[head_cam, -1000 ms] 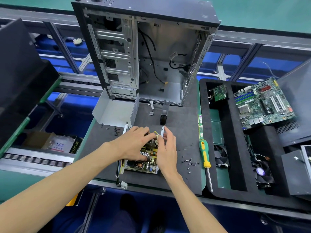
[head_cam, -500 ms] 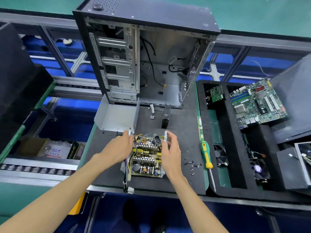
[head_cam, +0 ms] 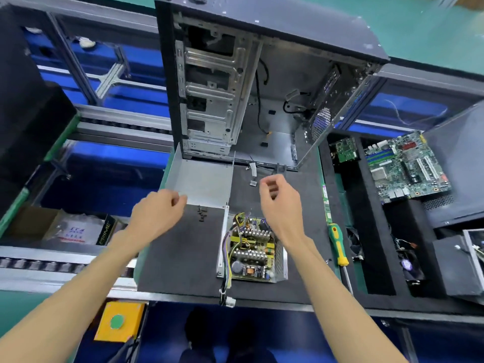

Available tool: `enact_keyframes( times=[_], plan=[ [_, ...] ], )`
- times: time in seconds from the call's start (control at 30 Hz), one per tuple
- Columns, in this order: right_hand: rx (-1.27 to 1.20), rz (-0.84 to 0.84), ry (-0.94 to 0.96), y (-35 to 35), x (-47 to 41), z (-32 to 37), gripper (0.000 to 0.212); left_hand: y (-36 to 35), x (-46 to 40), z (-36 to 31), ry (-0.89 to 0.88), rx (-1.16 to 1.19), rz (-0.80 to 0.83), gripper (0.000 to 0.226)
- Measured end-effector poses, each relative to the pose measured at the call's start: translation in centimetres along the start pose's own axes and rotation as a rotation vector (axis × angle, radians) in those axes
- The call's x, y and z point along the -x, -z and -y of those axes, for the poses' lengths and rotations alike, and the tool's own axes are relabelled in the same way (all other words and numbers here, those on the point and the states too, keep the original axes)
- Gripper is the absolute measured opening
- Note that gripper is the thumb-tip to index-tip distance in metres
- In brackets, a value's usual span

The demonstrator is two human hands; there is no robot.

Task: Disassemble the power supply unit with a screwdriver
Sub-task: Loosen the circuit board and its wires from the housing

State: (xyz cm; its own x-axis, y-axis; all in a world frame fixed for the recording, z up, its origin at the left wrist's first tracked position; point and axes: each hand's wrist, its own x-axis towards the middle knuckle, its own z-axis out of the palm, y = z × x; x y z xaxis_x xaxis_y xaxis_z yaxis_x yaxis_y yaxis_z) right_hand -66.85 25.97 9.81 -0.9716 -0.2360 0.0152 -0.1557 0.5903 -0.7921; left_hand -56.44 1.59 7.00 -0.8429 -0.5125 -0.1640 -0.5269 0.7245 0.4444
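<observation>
With both hands up off the mat, I read the risks from the near edge outward. Nearest me, the white connector (head_cam: 230,301) on the PSU's cable hangs at the mat's edge; a snagged sleeve could, I think, drag the PSU (head_cam: 252,251) off. The PSU sits open on the mat, board and heatsinks bare, so a careless reach could touch charged capacitors. My screwdriver (head_cam: 337,244) lies just right of it, untouched. My left hand (head_cam: 157,216) hovers with fingers loosely curled, holding nothing that I can see. My right hand (head_cam: 281,203) is curled too; whether it pinches something small I cannot tell. Loose screws (head_cam: 202,214) lie by the cover (head_cam: 201,183) and could roll or get swept away. Farthest, the case (head_cam: 262,82) stands upright; a bump could tip it.
</observation>
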Motion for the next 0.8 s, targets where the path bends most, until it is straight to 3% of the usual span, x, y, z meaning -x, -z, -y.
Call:
enact_keyframes(
  times=[0.1, 0.23, 0.27, 0.33, 0.4, 0.47, 0.6, 0.8],
  plan=[
    [0.152, 0.169, -0.012, -2.7, -2.4, 2.1, 0.024, 1.7, -1.3, 3.3, 0.069, 0.071, -0.075, 0.039],
    [0.302, 0.344, -0.160, -5.7, -5.0, 2.6, 0.045, 1.5, -3.4, 5.1, 0.096, 0.384, 0.063, 0.010],
    [0.323, 0.395, -0.204, -6.2, -5.4, 2.5, 0.044, 1.1, -3.8, 5.1, 0.090, 0.454, 0.117, 0.010],
    [0.299, 0.441, -0.234, -7.0, -5.7, 2.3, 0.036, 0.3, -4.4, 4.7, 0.074, 0.553, 0.197, 0.029],
    [0.276, 0.410, -0.193, -7.6, -5.8, 2.0, 0.028, 0.1, -4.6, 4.8, 0.095, 0.625, 0.190, 0.039],
    [0.310, 0.361, -0.145, -8.0, -5.6, 1.7, 0.024, -0.2, -4.3, 5.3, 0.156, 0.693, 0.144, 0.034],
    [0.363, 0.318, -0.098, -8.5, -5.0, 1.3, 0.031, -2.8, -3.0, 5.6, 0.137, 0.376, 0.045, 0.012],
    [0.391, 0.358, -0.097, -8.5, -5.3, 1.3, 0.029, -5.0, -3.4, 4.5, 0.146, 0.197, -0.034, 0.033]
  ],
)
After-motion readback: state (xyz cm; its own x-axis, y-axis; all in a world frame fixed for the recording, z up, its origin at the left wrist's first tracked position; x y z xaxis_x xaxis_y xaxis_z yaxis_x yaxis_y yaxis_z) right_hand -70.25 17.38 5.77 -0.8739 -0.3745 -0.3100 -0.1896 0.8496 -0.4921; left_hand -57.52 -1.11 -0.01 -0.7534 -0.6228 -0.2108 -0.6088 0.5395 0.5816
